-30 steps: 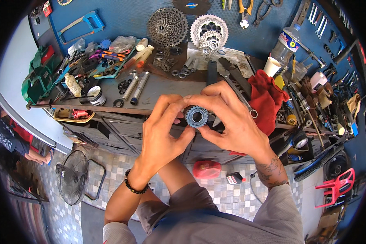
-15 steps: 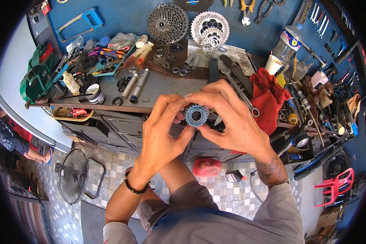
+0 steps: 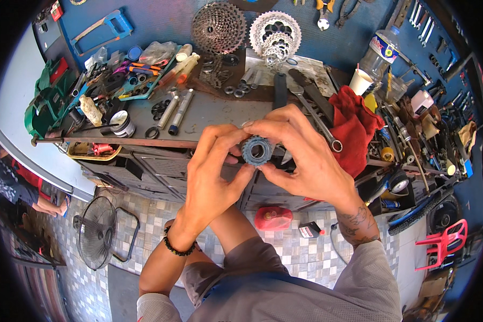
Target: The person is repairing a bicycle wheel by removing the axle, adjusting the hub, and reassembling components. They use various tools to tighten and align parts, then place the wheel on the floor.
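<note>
Between both hands, just in front of the workbench edge, is a freehub body (image 3: 247, 151), a small dark grey-blue toothed cylinder with a round hole through its middle. My left hand (image 3: 212, 166) grips its left side with the fingers above and the thumb below. From the other side, my right hand (image 3: 303, 153) pinches it with curled fingers and thumb. The two hands nearly meet at the fingertips. Its toothed end faces up toward me, while the fingers partly hide its far side.
On the bench (image 3: 209, 115) lie metal tubes (image 3: 181, 111), a grease tub (image 3: 123, 124), a combination wrench (image 3: 317, 119) and a red cloth (image 3: 351, 123). Two sprocket cassettes (image 3: 218, 28) lean at the back. A white cup (image 3: 360, 82) stands right. A fan (image 3: 96, 233) is on the floor.
The freehub body has tilted slightly between the fingers, so its hole and end face show at a different angle. Both hands keep their grip and almost the same place.
</note>
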`<state>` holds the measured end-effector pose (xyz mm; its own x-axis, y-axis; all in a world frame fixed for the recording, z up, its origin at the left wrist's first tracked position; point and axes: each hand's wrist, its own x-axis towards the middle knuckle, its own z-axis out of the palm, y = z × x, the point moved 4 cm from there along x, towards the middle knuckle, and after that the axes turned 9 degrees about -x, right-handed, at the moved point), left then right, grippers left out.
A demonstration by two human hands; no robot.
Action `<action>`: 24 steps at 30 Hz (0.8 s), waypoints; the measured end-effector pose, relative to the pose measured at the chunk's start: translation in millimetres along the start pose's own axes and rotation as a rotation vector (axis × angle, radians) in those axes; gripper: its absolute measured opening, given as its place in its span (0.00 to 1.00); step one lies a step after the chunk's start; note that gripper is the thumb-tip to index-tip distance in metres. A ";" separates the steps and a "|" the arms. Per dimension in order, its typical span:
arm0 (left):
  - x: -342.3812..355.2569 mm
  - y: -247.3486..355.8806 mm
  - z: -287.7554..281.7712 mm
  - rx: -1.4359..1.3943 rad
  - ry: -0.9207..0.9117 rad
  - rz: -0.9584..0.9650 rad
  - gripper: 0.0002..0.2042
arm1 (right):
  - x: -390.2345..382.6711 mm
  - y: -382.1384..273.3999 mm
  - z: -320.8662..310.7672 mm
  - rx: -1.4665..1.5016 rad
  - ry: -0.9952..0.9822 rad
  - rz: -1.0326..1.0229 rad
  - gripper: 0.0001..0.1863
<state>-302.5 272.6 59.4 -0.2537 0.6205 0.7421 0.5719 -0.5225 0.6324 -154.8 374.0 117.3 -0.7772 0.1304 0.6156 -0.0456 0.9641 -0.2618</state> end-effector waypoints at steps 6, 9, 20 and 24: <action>14.0 -17.1 -28.7 0.287 0.120 -0.121 0.23 | -1.3 35.7 -55.4 -0.240 0.099 0.208 0.26; 24.0 -34.1 -45.6 0.363 0.159 -0.264 0.23 | -12.3 81.5 -86.4 -0.285 0.165 0.444 0.20; 38.4 -35.5 -37.4 0.465 -0.016 -0.184 0.25 | -28.9 104.1 -35.8 -0.426 -0.272 0.435 0.19; 33.8 -19.3 -33.7 0.589 -0.002 0.039 0.23 | -26.7 95.3 -25.4 -0.425 -0.328 0.494 0.24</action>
<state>-348.3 283.9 79.8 -0.2229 0.6088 0.7614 0.9179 -0.1319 0.3742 -122.4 468.3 94.8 -0.7952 0.5615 0.2288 0.5548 0.8260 -0.0992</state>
